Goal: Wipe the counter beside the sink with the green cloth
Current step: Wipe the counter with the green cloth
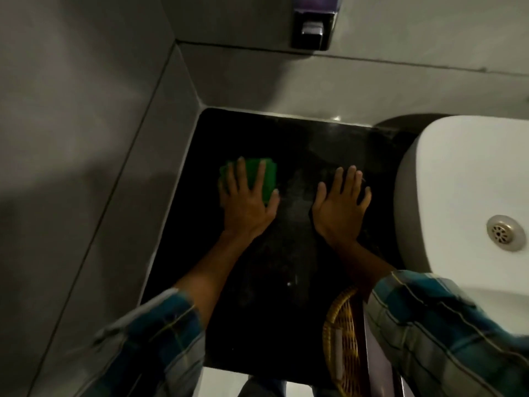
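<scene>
A folded green cloth [269, 176] lies on the dark counter [300, 150] near its left wall. My left hand [247, 202] presses flat on the cloth with its fingers spread, covering most of it. My right hand [340, 207] rests flat and bare on the counter, fingers apart, close to the white sink [458, 179]. The sink stands at the right, its metal drain [504, 232] visible.
Grey tiled walls [86, 110] close off the counter's left and back. A soap dispenser [313, 27] hangs on the back wall above. A yellow woven basket [343, 345] stands at the counter's front edge, below my right forearm.
</scene>
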Motion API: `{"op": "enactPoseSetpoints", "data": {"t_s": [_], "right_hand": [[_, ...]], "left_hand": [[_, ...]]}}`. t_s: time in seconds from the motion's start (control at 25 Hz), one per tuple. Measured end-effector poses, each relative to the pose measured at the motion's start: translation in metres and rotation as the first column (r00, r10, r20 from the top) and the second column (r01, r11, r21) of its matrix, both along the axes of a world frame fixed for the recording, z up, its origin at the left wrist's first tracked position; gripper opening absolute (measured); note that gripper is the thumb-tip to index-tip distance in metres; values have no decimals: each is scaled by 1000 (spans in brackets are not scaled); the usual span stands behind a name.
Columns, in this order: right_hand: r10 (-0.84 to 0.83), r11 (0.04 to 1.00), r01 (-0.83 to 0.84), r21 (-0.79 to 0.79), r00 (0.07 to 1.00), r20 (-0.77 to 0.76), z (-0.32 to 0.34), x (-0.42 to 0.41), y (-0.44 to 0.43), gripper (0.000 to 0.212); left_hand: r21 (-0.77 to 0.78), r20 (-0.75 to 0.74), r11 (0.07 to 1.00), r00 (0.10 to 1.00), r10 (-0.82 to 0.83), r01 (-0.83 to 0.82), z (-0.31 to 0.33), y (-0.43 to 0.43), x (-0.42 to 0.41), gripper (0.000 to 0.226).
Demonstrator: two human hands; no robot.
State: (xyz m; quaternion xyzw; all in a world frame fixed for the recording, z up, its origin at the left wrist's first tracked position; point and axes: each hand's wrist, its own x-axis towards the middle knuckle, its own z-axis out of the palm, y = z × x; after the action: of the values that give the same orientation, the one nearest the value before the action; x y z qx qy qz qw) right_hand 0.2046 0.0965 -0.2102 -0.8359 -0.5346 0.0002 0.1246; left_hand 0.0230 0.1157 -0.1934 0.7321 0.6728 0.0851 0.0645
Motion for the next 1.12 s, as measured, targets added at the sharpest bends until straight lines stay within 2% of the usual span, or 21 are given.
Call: {"op": "enactPoseSetpoints", "data": {"t_s": [0.12,0.24,0.28,0.36,0.48,0.6,0.68,0.8,0.96,1.12], "right_hand": [[3,1000,-3,-6,1000,-10,-1,2,1,54],[2,1000,-2,-7,1000,-1,1,3,0,54],[-5,1000,5,-7,1000,2,2,2,0,54],[-13,1000,13,-20,1000,12,3,0,0,54],[-15,999,15,-39,1000,17,3,-1,1,55],[-28,998,28,-50,1000,7,1,0,3,56],[-25,998,24,-61,1000,-16,2,1,3,56],[-10,998,9,-63,1000,-21,2,1,4,54],[-2,1000,1,-29,999,-43,1,5,3,49],[14,1000,-14,5,996,-92,4,6,2,55]], "left_hand": [[-24,-40,985,984,-172,171,1,18,33,66],[-44,-80,923,919,-386,383,4,-36,12,64],[-53,-65,917,915,-398,395,2,-53,-4,64],[-27,-38,956,956,-292,291,-1,-59,-36,66],[17,-60,995,993,-98,99,-6,-14,-61,66],[31,-45,998,997,-60,62,-7,49,-49,63],[-23,-28,996,996,-90,89,-5,86,-21,64],[-78,-38,966,968,-248,245,1,105,35,65],[-34,-43,917,916,-399,398,-4,59,57,61],[-14,-7,936,936,-351,351,-4,-16,36,61]]}}
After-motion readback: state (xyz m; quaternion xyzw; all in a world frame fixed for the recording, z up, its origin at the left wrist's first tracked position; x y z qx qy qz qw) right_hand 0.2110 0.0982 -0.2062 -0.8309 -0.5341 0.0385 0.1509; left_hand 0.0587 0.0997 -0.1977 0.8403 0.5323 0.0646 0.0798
